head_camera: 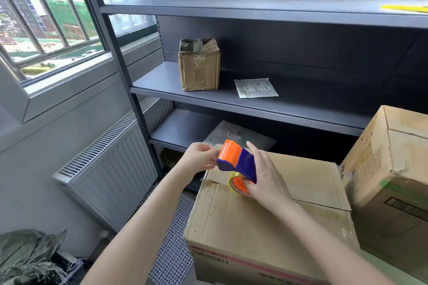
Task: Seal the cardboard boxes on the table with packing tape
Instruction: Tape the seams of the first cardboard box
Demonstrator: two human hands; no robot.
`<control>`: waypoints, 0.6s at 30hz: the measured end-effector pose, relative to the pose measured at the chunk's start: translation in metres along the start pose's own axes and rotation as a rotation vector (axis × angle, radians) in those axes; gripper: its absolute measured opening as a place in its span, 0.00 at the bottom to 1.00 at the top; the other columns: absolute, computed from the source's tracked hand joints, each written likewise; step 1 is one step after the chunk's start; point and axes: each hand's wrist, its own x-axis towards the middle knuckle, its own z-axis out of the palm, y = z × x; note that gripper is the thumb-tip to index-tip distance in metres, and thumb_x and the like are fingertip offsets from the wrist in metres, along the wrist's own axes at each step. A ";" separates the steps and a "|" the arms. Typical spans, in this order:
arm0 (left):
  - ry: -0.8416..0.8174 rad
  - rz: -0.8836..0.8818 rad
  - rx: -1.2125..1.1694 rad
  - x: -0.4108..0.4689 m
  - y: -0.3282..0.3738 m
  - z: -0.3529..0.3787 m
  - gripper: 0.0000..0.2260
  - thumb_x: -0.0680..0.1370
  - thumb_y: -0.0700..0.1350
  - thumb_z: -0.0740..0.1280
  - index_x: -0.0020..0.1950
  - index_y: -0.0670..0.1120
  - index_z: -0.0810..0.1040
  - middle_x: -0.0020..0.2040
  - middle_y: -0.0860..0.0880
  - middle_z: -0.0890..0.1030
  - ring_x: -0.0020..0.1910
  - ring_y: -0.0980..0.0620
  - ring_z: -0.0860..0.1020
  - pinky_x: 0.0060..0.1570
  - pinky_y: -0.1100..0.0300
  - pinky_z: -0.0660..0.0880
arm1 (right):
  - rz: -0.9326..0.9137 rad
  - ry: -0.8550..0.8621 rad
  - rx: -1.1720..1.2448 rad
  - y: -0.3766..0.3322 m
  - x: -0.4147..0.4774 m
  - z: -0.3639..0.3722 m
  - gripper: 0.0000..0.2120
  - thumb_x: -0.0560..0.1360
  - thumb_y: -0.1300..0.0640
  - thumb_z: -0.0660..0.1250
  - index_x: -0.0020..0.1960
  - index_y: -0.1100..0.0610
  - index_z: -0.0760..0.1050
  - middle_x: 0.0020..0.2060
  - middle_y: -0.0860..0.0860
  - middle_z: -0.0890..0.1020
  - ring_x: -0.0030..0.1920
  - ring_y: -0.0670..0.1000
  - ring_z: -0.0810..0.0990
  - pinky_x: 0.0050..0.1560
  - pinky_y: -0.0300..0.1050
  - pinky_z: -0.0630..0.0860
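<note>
The right hand (266, 176) grips a blue and orange tape dispenser (236, 159) from the side, fingers curled round its blue body, and holds it just above the far left part of a large cardboard box (254, 222). The yellowish roll of tape (238, 186) sits at the dispenser's lower end, close to the box top. The left hand (199, 157) pinches at the orange front edge of the dispenser; whether it has the loose end of the tape cannot be told. The box's top flaps are folded down, with the seam between them running across under the right wrist. A second, taller cardboard box (389, 169) stands tilted just to the right, touching the first, and a strip of pale green counter (379, 266) shows beneath them. Behind stands a dark grey shelf unit (254, 102) holding a small worn box (199, 65), a white paper packet (256, 88) and, one shelf lower, a grey mailing bag (231, 134). To the left are a radiator (111, 169) and a barred window (46, 18).
</note>
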 end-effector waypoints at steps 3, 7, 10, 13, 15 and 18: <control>0.077 0.044 0.094 0.003 0.004 -0.001 0.13 0.77 0.42 0.66 0.32 0.42 0.74 0.29 0.49 0.77 0.30 0.59 0.77 0.39 0.65 0.76 | -0.051 -0.078 -0.140 -0.003 0.006 0.003 0.41 0.72 0.46 0.69 0.76 0.48 0.49 0.64 0.51 0.68 0.60 0.52 0.70 0.56 0.43 0.72; 0.112 0.074 0.170 0.003 -0.002 -0.012 0.18 0.76 0.45 0.69 0.28 0.42 0.73 0.25 0.50 0.77 0.25 0.61 0.77 0.26 0.74 0.66 | -0.054 -0.136 -0.279 -0.006 0.014 0.002 0.40 0.74 0.47 0.66 0.76 0.44 0.44 0.59 0.53 0.70 0.57 0.53 0.71 0.52 0.43 0.70; 0.135 0.088 0.265 0.004 -0.010 -0.016 0.17 0.78 0.46 0.67 0.30 0.41 0.75 0.25 0.50 0.78 0.22 0.63 0.74 0.23 0.75 0.63 | -0.111 -0.159 -0.364 -0.007 0.021 -0.005 0.39 0.76 0.49 0.64 0.76 0.44 0.41 0.57 0.52 0.69 0.57 0.51 0.70 0.47 0.39 0.67; 0.160 0.071 0.368 0.007 -0.017 -0.018 0.18 0.79 0.46 0.64 0.29 0.43 0.76 0.25 0.52 0.78 0.19 0.64 0.70 0.21 0.73 0.62 | -0.126 -0.208 -0.389 -0.007 0.025 -0.008 0.39 0.76 0.49 0.65 0.76 0.43 0.41 0.57 0.53 0.69 0.57 0.50 0.69 0.46 0.38 0.65; 0.176 0.061 0.413 0.008 -0.021 -0.020 0.20 0.79 0.46 0.64 0.27 0.45 0.75 0.23 0.54 0.76 0.19 0.64 0.69 0.23 0.72 0.62 | -0.123 -0.228 -0.399 -0.006 0.026 -0.008 0.39 0.76 0.51 0.64 0.75 0.41 0.40 0.56 0.53 0.69 0.56 0.50 0.69 0.47 0.40 0.68; 0.169 0.041 0.444 0.010 -0.026 -0.019 0.20 0.79 0.47 0.64 0.26 0.47 0.75 0.23 0.54 0.77 0.22 0.62 0.72 0.30 0.67 0.66 | -0.135 -0.264 -0.413 -0.009 0.026 -0.005 0.39 0.76 0.53 0.64 0.75 0.40 0.40 0.55 0.53 0.69 0.56 0.51 0.69 0.49 0.42 0.69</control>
